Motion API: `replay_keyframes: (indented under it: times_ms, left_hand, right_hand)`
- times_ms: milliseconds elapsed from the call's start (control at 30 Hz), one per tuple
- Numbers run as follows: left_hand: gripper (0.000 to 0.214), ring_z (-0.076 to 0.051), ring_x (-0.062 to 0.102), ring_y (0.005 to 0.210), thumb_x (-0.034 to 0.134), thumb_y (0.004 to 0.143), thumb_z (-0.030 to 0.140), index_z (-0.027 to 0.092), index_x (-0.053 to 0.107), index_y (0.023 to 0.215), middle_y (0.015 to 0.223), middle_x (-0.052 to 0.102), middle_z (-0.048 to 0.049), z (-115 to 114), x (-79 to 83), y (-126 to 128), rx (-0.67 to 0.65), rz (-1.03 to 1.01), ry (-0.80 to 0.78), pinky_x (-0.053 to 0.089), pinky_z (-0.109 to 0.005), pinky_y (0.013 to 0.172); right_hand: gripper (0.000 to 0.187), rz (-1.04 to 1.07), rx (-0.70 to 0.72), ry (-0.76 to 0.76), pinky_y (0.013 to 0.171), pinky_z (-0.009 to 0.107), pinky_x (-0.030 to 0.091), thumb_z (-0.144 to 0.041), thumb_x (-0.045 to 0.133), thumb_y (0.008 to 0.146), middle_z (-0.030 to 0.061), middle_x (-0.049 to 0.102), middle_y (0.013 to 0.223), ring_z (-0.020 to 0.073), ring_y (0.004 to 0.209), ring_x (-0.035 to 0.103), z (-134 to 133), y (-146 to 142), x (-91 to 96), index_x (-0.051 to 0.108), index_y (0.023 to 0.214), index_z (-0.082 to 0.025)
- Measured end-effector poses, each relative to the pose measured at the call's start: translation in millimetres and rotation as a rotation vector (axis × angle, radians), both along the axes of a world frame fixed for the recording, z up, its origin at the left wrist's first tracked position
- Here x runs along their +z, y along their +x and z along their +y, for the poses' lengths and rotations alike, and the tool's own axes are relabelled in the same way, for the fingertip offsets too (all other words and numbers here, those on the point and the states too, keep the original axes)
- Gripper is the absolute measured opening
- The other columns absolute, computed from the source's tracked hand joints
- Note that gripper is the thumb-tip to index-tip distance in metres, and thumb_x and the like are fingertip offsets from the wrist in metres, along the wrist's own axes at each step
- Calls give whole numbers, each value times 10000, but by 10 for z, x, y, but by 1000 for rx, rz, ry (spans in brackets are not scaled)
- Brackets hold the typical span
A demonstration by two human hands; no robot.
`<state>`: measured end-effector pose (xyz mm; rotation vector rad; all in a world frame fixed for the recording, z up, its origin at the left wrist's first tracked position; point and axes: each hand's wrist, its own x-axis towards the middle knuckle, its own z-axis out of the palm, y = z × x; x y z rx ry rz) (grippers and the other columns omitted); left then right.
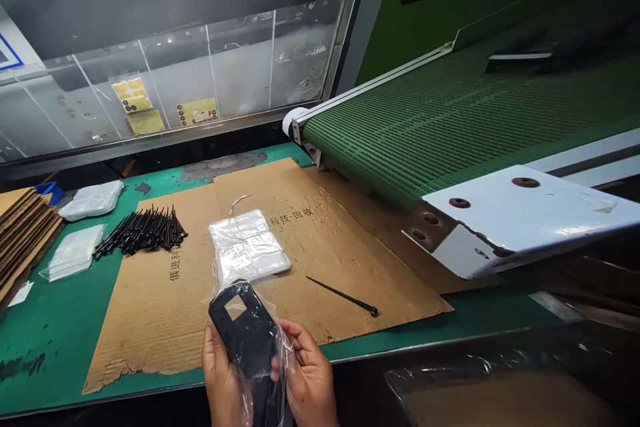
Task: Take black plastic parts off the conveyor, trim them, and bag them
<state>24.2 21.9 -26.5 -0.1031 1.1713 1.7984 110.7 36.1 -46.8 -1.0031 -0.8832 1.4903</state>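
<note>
The right hand (311,370) pinches a flat black plastic plate (247,327) by its long edge, its fingers (295,332) curled over the front and pressed against a clear plastic bag (274,297) that wraps the plate. The left hand (223,374) cups the opposite edge, but the plate hides most of its fingers, so their exact set is hard to tell. Glare on the film also makes it uncertain how far the plate sits inside the bag. The plate has a square cutout near its top corner and is held over the near edge of a brown cardboard sheet (150,320).

On that sheet, just beyond the hands, lies a stack of clear bags (247,247). A single black pin (345,297) lies to the right, and a heap of black pins (143,230) lies along the left edge. Past that edge, folded white bags (74,252) and stacked cardboard (25,234) sit on the green counter (50,340). A green conveyor belt (450,120) overhangs the far right corner.
</note>
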Motion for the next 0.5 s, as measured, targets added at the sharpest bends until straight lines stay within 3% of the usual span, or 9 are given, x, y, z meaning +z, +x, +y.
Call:
replay_keyframes:
  times_ms: [100, 233, 367, 500]
  left_hand:
    - [338, -144, 575, 446, 733, 584, 382, 220, 555, 821, 584, 655, 16, -19, -38, 106, -84, 47, 83, 466, -252, 454]
    - [301, -107, 559, 490, 753, 567, 376, 177, 565, 691, 575, 643, 8, -63, -126, 76, -76, 161, 114, 449, -191, 475]
    - [319, -125, 618, 690, 778, 547, 264, 201, 616, 815, 758, 680, -9, -123, -128, -48, -92, 143, 164, 490, -202, 633]
    - [338, -235, 634, 819, 730, 572, 278, 204, 655, 894, 862, 686, -76, -184, 16, -128, -281, -51, 307, 514, -353, 709]
  right_hand:
    - [407, 41, -34, -42, 400, 202, 443, -459, 697, 628, -7, 552, 626, 94, 446, 492, 7, 8, 17, 556, 892, -183]
    - [429, 78, -81, -130, 372, 187, 420, -479, 715, 592, -41, 506, 521, 86, 408, 472, 54, -2, 75, 552, 851, -178]
    - [443, 106, -87, -141, 354, 186, 407, -488, 732, 557, -54, 493, 489, 86, 387, 468, 70, -10, 75, 549, 820, -183]
    - [375, 2, -47, -9, 374, 204, 419, -471, 695, 618, -30, 535, 503, 104, 394, 495, 24, 16, 26, 570, 822, -182]
